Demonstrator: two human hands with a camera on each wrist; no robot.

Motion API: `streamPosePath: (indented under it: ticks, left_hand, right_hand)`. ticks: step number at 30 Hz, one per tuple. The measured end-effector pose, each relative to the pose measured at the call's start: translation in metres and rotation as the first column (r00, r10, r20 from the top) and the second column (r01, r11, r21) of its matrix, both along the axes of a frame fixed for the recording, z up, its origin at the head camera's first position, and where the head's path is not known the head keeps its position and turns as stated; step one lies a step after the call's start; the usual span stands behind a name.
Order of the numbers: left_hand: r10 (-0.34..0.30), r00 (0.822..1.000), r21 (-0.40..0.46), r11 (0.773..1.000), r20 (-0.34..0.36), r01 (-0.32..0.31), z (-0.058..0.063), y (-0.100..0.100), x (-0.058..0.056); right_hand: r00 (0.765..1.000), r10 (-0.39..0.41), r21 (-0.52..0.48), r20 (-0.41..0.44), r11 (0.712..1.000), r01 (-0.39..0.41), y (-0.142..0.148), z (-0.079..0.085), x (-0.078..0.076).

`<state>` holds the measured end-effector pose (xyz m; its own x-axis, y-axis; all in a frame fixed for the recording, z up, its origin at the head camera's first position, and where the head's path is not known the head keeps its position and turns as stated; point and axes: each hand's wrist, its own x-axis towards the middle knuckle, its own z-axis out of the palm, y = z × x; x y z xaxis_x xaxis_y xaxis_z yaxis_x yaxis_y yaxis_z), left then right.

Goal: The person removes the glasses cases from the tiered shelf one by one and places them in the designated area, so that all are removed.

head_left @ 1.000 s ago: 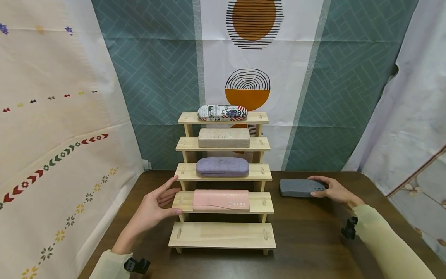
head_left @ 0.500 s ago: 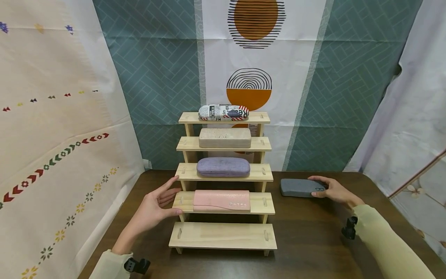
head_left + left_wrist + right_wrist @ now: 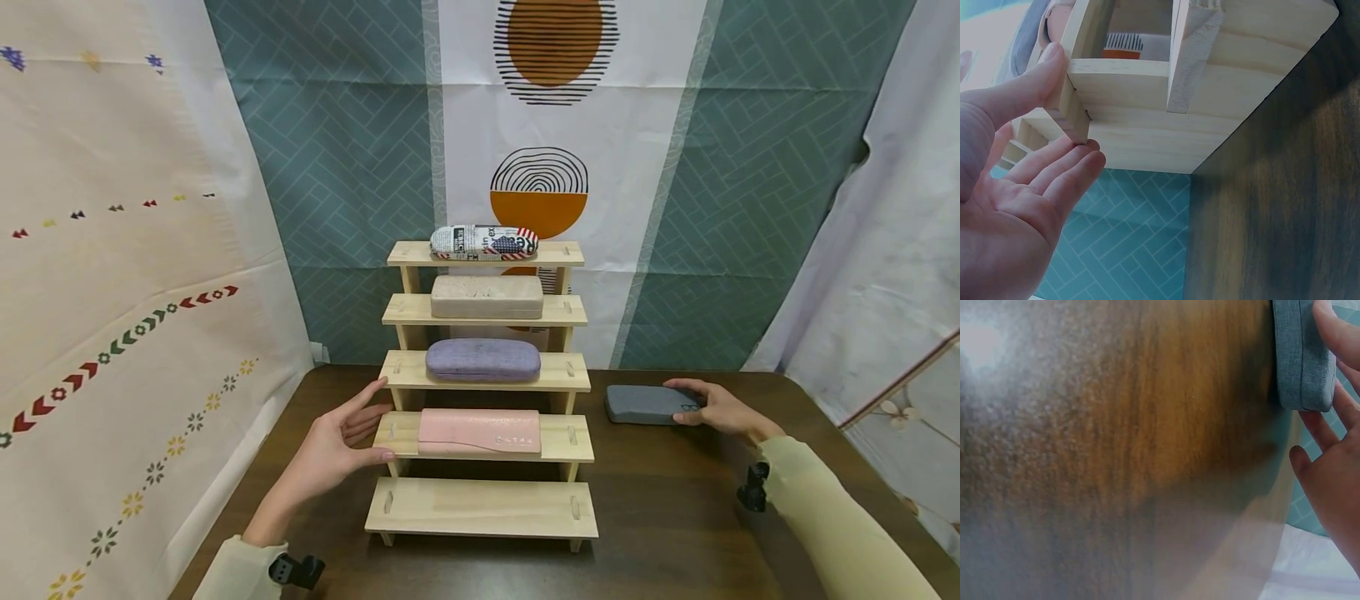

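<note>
R fingers point(image 3: 688, 385) w/ gry case point(image 3: 637, 405), L fingers point(image 3: 363, 400) on wdn stand point(image 3: 480, 507)

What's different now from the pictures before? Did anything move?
Nothing visibly moved; only the head view shifted slightly. The right hand still holds the gray case, and the left hand still touches the wooden stand. The pink case, purple case, beige case and patterned case stayed on the stand.
</note>
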<state>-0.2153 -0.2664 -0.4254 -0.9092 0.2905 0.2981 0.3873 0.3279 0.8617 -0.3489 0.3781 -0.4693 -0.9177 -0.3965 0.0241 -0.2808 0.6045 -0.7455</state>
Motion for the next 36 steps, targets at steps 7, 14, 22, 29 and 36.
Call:
streamPosePath:
  ticks: [7,14,22,29,36]
  left_hand:
    - [0.003,1.0,-0.001,1.0,0.003,-0.003,0.0001,-0.0001,0.0001]
    - [0.005,1.0,-0.003,1.0,0.005,-0.005,-0.0021,-0.0001,-0.0001]
    - [0.004,1.0,-0.013,1.0,-0.006,-0.005,-0.0034,0.0004,-0.0004]
    - [0.0,1.0,0.007,1.0,0.0,0.0,0.0,0.0006,-0.0007]
    - [-0.001,1.0,0.008,1.0,0.007,0.001,0.0002,0.0003,0.0001]
  right_hand:
    - [0.999,-0.014,-0.023,0.031,1.0,0.015,-0.0003,-0.0006,-0.001]
    - [0.998,-0.032,-0.043,0.045,0.999,0.034,0.0024,-0.0041,-0.0011]
    - [0.999,-0.019,-0.014,0.038,1.0,0.019,0.0047,-0.0033,-0.0017]
    - [0.999,-0.022,0.007,0.032,1.0,0.022,0.0064,-0.002,-0.0037]
    - [0.999,-0.021,0.002,0.038,1.0,0.021,0.0065,-0.0018,-0.0028]
